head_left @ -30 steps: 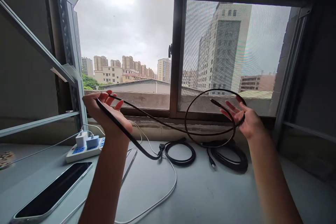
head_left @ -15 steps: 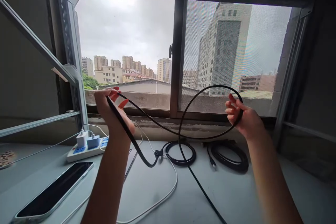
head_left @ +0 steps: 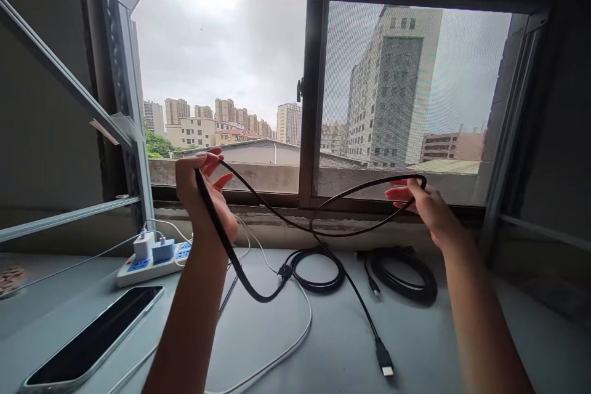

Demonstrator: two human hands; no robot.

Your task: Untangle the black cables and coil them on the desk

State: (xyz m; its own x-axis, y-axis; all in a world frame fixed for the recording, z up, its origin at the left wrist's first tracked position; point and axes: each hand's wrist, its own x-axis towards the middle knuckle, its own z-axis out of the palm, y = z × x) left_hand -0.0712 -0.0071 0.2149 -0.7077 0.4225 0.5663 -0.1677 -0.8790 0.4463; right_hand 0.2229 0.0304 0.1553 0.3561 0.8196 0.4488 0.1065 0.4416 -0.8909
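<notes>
A long black USB cable (head_left: 258, 197) stretches in the air between my hands, above the desk. My left hand (head_left: 203, 191) pinches it near the top, and one length hangs down in front of the wrist to a dark connector (head_left: 285, 271). On the other side, my right hand (head_left: 425, 200) grips a wide loop of the same cable between thumb and fingers. The cable's free end hangs from the loop's left side down to a USB plug (head_left: 383, 357) low over the desk. Behind it lies a coiled black cable (head_left: 318, 286).
Another coiled black cable (head_left: 406, 277) lies at the right. A white power strip (head_left: 157, 265) with chargers and a phone (head_left: 95, 338) are on the left. A thin white cable (head_left: 305, 329) curves across the desk (head_left: 425, 345). Metal frame posts (head_left: 138, 111) flank the window.
My right hand has turned and its loop has flattened and dropped. The cable's free end has drawn up, bringing the USB plug into view. My left hand has shifted slightly right.
</notes>
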